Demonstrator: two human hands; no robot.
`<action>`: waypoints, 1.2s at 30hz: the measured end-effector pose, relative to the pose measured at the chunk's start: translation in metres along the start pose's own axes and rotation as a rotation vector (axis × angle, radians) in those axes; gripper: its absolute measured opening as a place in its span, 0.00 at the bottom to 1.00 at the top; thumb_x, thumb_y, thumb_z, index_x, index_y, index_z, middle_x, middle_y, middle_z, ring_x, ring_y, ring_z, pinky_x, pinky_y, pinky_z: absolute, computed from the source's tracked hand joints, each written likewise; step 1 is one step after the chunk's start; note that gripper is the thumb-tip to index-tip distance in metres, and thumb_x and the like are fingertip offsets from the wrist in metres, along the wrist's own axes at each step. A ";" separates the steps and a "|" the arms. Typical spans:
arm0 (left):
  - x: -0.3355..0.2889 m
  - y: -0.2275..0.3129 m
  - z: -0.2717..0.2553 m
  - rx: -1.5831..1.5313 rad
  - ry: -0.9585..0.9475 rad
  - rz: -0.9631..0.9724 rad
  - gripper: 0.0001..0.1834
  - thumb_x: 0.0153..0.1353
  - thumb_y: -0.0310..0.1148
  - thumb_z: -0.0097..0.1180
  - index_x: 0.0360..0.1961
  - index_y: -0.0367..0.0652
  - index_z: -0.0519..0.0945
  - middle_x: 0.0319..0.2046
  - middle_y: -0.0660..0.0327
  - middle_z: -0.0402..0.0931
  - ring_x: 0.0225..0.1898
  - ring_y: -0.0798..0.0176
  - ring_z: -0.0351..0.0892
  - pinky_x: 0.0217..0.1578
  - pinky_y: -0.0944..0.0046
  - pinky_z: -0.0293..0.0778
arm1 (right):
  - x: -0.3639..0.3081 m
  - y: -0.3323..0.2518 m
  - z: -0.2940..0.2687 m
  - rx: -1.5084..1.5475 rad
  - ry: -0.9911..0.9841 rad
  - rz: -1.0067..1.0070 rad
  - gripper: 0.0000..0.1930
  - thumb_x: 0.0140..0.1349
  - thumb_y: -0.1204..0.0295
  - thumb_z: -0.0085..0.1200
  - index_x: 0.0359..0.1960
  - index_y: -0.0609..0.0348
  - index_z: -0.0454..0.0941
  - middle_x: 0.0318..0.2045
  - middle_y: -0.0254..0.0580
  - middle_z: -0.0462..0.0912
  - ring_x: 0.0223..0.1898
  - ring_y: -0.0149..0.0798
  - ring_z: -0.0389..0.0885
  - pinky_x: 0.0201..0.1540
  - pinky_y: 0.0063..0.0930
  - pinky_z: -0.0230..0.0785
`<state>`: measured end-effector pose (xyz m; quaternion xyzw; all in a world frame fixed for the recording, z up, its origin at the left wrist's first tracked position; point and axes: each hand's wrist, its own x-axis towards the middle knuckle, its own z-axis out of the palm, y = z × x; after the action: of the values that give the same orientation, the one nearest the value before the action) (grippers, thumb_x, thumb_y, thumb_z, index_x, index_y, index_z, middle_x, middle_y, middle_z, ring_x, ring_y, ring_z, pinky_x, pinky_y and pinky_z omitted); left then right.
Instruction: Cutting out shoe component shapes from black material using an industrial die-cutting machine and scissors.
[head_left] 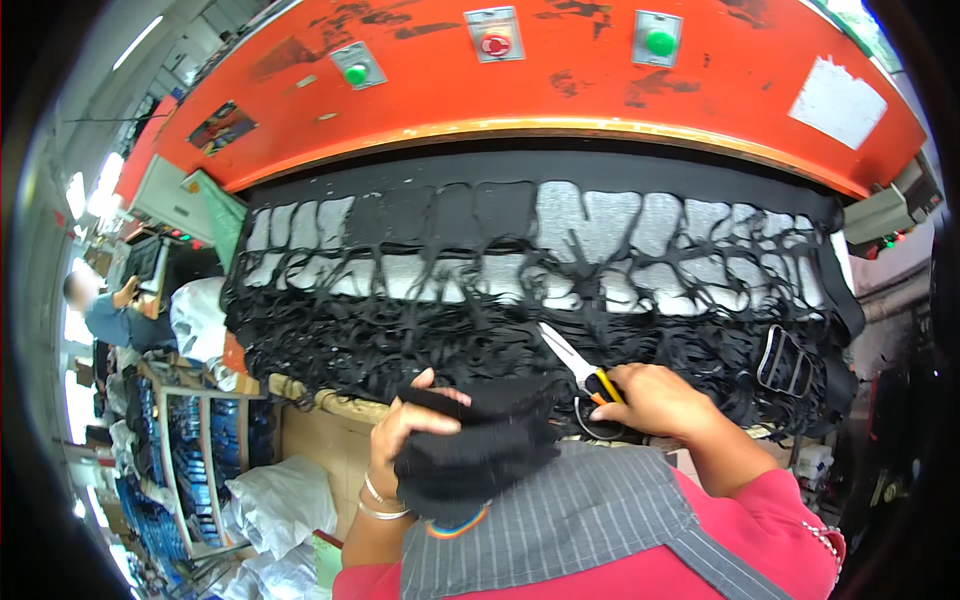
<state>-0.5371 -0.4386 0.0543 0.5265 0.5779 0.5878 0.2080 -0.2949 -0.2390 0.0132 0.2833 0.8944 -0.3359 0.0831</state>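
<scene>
My left hand (412,418) is closed around a stack of black fabric pieces (480,455), held in front of my apron. The stack's edges are slightly blurred. At the near edge of the work surface my right hand (655,400) grips the yellow-orange handles of a pair of scissors (566,352). Their pale blades point away and to the left, over tangled black fabric strips (450,340). Behind the strips spreads a black sheet (440,212) with many cut-out shapes, most showing a grey layer and several still filled with black.
An orange machine beam (560,95) with green and red buttons spans the back. A metal-edged frame (785,362) lies on the strips at right. To the left are a rack of blue items (205,450), white plastic bags (285,500) and another person (115,315).
</scene>
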 end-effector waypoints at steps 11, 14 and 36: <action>0.023 -0.052 -0.090 -0.102 -0.107 -0.089 0.28 0.36 0.28 0.75 0.42 0.42 0.78 0.42 0.59 0.79 0.47 0.55 0.74 0.52 0.56 0.68 | 0.084 -0.130 0.032 0.346 0.287 -0.592 0.61 0.40 0.47 0.72 0.69 0.67 0.48 0.64 0.61 0.60 0.65 0.55 0.61 0.66 0.44 0.54; 0.029 -0.113 -0.111 0.016 -0.186 0.056 0.37 0.36 0.26 0.76 0.52 0.43 0.72 0.53 0.54 0.68 0.52 0.53 0.73 0.58 0.56 0.66 | 0.130 -0.159 0.073 0.621 0.217 -0.459 0.54 0.41 0.59 0.76 0.66 0.69 0.53 0.63 0.58 0.62 0.66 0.50 0.61 0.67 0.37 0.52; 0.034 -0.146 -0.147 -1.415 -0.382 -0.822 0.47 0.55 0.54 0.62 0.68 0.38 0.56 0.56 0.50 0.69 0.58 0.51 0.70 0.60 0.51 0.68 | 0.176 -0.216 0.029 0.836 0.472 -0.493 0.49 0.59 0.31 0.40 0.70 0.57 0.51 0.65 0.47 0.61 0.66 0.42 0.58 0.64 0.39 0.52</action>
<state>-0.7288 -0.4416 -0.0314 0.1098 0.1738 0.5897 0.7810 -0.5627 -0.3106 0.0510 0.1416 0.7189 -0.5999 -0.3214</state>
